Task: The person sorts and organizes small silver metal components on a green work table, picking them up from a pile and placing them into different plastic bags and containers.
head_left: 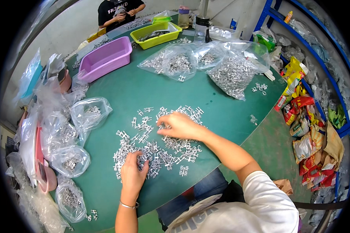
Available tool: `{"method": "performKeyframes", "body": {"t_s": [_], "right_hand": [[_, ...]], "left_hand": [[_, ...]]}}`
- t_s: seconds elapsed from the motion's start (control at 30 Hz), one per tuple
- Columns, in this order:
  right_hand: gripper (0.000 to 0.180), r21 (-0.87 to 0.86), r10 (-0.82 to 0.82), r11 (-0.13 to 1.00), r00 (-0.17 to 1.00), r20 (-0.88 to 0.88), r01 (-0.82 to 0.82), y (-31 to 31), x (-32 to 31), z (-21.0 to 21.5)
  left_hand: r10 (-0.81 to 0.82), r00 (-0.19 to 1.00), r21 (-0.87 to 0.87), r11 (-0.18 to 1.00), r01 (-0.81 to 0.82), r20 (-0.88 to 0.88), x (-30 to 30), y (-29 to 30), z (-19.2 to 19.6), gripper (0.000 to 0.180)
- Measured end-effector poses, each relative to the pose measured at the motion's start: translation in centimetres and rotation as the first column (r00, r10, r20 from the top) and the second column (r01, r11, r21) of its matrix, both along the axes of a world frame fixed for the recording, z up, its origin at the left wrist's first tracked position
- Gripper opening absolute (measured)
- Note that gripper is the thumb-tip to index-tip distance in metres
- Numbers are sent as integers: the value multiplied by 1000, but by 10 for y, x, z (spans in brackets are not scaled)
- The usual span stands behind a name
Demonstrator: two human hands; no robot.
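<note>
Many small silver metal parts, shaped like little linked frames, lie in a loose pile [153, 155] on the green tabletop [136, 91]. My left hand [133, 171] rests at the near left side of this pile, thumb apart from the fingers, fingertips touching the parts. Over the far right part of the heap, my right hand [179, 125] reaches in with its fingers loosely curved and a gap between thumb and fingers. Metal parts show around that gap; nothing firmly gripped can be made out. A small group of parts [184, 170] lies apart near the table's front edge.
Clear bags of metal parts stand at the back [231, 75] and along the left [70, 163]. A purple bin [105, 58] and a yellow-green bin [155, 35] sit at the far side, near a seated person [118, 15]. Blue shelving [299, 23] with packages lines the right.
</note>
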State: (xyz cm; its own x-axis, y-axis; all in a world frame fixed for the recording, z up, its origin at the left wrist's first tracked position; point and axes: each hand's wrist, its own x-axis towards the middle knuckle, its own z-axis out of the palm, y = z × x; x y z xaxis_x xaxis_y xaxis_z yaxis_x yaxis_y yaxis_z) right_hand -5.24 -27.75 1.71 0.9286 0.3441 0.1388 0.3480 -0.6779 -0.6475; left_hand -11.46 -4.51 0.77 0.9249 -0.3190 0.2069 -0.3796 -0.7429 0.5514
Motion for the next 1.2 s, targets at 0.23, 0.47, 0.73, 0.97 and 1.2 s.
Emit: {"method": "performKeyframes", "body": {"t_s": [0.23,0.47,0.73,0.97,1.2], "right_hand": [[24,-55,47,997,999,-3,-47,-27,3,-6],[16,3,28,1000,1000,4,-28,-22,10,-3],[17,345,-69,925,962,-265,161,-19,6,15],[16,-139,-298,942,952,64,304,-14,5,9],[28,-165,206,968,974,89,-190,22,-12,1]], "left_hand": [[-39,995,66,997,33,93,-2,-2,-2,38],[-43,999,5,999,43,4,-2,8,1,33],[-95,994,5,996,95,47,-1,11,3,33],[-58,997,-20,998,59,42,1,16,5,32],[50,999,-189,981,-49,-2,6,18,2,23]]}}
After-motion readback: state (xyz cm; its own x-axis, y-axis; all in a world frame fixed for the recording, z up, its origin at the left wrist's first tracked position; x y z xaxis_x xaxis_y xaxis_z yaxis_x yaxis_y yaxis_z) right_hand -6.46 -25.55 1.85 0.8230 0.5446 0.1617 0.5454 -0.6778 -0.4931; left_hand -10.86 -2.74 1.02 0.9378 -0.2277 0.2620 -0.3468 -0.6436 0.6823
